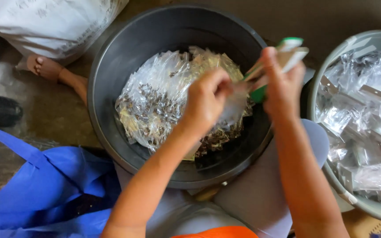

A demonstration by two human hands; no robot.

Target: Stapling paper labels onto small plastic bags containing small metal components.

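Plastic bag [234,105]: clear, crinkly, centre frame; left hand [206,101] pinches it closed.
Right hand [283,86]: grips green-and-white flat pieces [287,50], centre right.
Risk: slick film could slip from the pinch.
Dark tub [111,66]: round, holds small packets [155,101].
Grey tub [318,88]: right edge, bagged metal pieces.

light tub [331,61] cut by right edge — packet [234,105] between hands blurred

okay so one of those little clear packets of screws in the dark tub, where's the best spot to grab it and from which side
Judging by how they lie, come straight down from above: the dark tub has tall walls that block a sideways reach. Pinch a loose top packet by its flat, empty plastic edge, not the lumpy middle where the small parts bunch. The left hand already works above the pile.
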